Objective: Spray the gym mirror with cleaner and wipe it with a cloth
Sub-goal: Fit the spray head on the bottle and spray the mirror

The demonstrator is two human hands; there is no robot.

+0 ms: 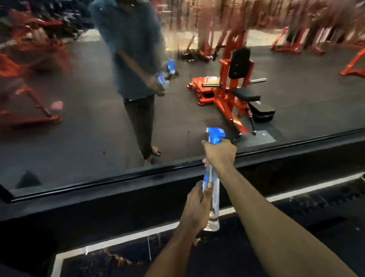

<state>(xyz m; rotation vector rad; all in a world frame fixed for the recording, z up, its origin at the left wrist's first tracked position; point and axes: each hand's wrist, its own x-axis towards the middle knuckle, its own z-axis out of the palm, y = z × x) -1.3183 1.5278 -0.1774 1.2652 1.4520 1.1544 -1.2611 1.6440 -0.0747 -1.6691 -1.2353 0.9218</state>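
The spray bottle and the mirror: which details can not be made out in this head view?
- Spray bottle: the label text is too small; the right hand covers the trigger and the left hand covers part of the body.
- Mirror: the upper part is streaked and blurred, so the gym machines reflected there are unclear.
- Cloth: none in view.
- Nozzle: whether it is spraying cannot be told.

Clear glossy plastic spray bottle (213, 198); streaky wet glass mirror (186, 28).
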